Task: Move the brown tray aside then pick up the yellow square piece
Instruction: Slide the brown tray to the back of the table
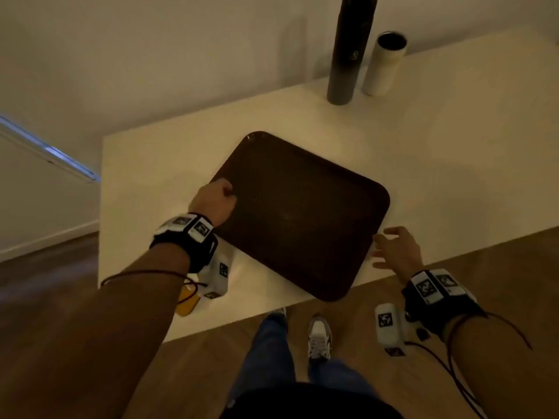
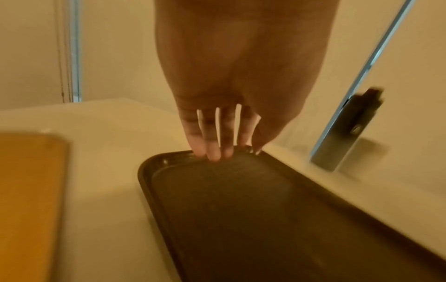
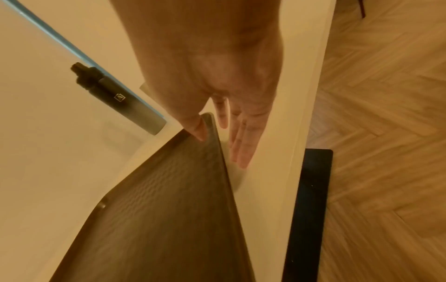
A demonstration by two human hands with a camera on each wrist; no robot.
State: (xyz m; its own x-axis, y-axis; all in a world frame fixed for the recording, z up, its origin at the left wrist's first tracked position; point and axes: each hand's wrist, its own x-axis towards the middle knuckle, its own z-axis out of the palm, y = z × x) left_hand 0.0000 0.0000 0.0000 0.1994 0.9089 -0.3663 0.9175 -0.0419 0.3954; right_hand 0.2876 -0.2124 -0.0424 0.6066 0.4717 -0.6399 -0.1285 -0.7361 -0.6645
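Brown rectangular plastic tray (image 1: 299, 213) flat on the white tabletop (image 1: 438, 152), near corner overhanging the front edge, gripped at its left rim by the left hand (image 1: 216, 201); right hand (image 1: 396, 252) slack-fingered at the right rim, thumb touching. Yellow square piece (image 1: 185, 302) beside the tray, under the left forearm. Behind: one tall dark cylinder (image 1: 351, 49), one white tumbler (image 1: 384, 65), pale wall, wood floor (image 1: 348, 306).

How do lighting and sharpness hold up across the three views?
Head view: dim and underexposed, brown tray nearly featureless. Left wrist view: warm orange cast, streaky motion blur on the tray and yellow square piece. Right wrist view: same cast, soft focus, tray texture smeared.
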